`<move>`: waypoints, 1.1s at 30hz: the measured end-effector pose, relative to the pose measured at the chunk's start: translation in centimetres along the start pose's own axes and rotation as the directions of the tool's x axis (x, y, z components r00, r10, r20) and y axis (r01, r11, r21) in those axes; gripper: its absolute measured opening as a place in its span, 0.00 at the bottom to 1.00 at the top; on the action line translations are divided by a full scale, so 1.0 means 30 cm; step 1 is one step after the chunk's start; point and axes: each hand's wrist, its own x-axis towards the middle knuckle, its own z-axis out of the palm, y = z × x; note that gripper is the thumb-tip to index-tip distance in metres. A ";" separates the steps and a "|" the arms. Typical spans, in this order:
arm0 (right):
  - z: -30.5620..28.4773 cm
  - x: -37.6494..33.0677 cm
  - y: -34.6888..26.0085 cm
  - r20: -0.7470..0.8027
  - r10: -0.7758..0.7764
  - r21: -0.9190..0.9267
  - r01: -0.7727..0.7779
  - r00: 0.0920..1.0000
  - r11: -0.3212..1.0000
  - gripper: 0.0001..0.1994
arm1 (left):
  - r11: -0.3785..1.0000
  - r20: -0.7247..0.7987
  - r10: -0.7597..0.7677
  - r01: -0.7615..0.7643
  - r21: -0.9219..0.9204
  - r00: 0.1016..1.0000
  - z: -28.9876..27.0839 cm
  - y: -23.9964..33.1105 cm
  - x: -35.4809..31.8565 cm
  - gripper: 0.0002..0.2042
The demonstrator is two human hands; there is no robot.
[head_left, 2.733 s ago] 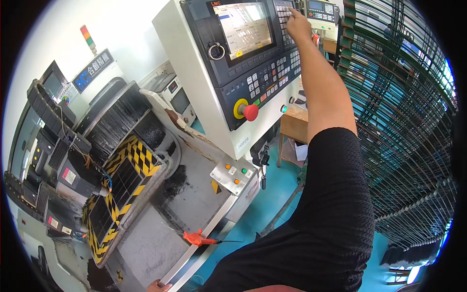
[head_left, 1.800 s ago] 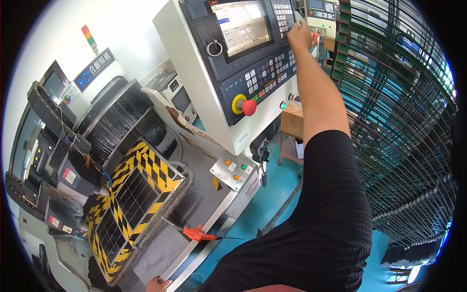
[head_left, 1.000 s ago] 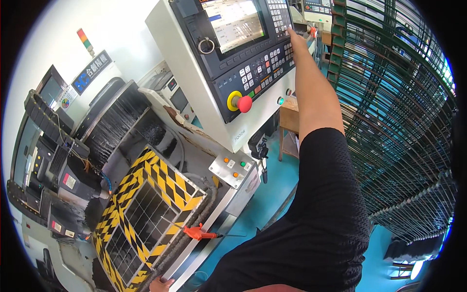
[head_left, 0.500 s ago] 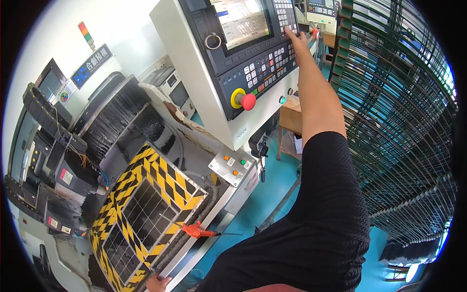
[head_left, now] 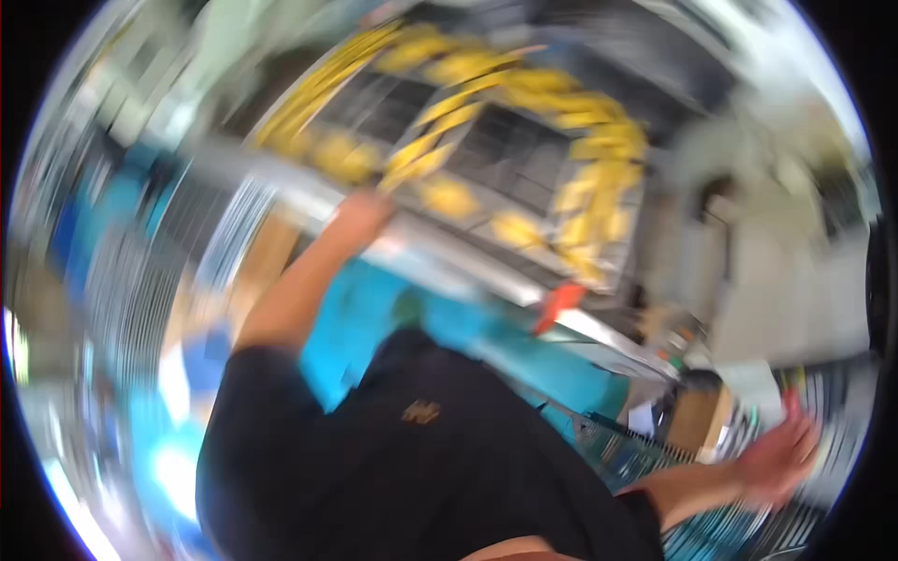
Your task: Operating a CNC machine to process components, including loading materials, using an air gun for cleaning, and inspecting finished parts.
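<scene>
Motion smears the whole head view. My left hand [head_left: 360,220] is at the pale front edge [head_left: 449,251] of the machine bed, and its fingers are too blurred to make out. Just beyond it lies a panel with yellow-and-black striped borders [head_left: 421,154] around dark gridded openings. Far to the right, my right hand [head_left: 781,453] is below the pale machine housing [head_left: 781,271]. Its fingers are smeared, and I cannot tell whether it touches anything. An orange-red air blow gun [head_left: 559,307] rests on the bed's front edge, apart from both hands.
Turquoise floor [head_left: 421,313] lies between my body and the machine. Beyond the bed's right end, a brown wooden stand [head_left: 697,421] is near my right forearm. Dark green wire racks [head_left: 645,463] are at the lower right.
The view has swung round, bringing the bed to the top middle. My right hand has left the control panel keys and is now low at the right. My left hand stays by the bed's edge.
</scene>
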 end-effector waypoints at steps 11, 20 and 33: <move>1.659 -0.362 0.680 0.881 0.315 -0.351 0.043 0.353 0.935 0.26 | 0.550 0.650 -0.443 0.759 -0.347 0.618 0.481 0.355 -0.846 0.33; 2.041 -0.564 0.947 0.751 0.186 -0.611 0.559 0.633 0.561 0.28 | -0.140 0.804 -0.584 0.962 -0.233 0.109 0.765 0.168 -1.852 0.21; 2.032 -0.666 1.098 0.539 0.264 -0.831 0.455 0.800 0.320 0.32 | -0.203 0.706 -0.704 0.928 -0.312 0.083 1.498 -0.228 -2.215 0.21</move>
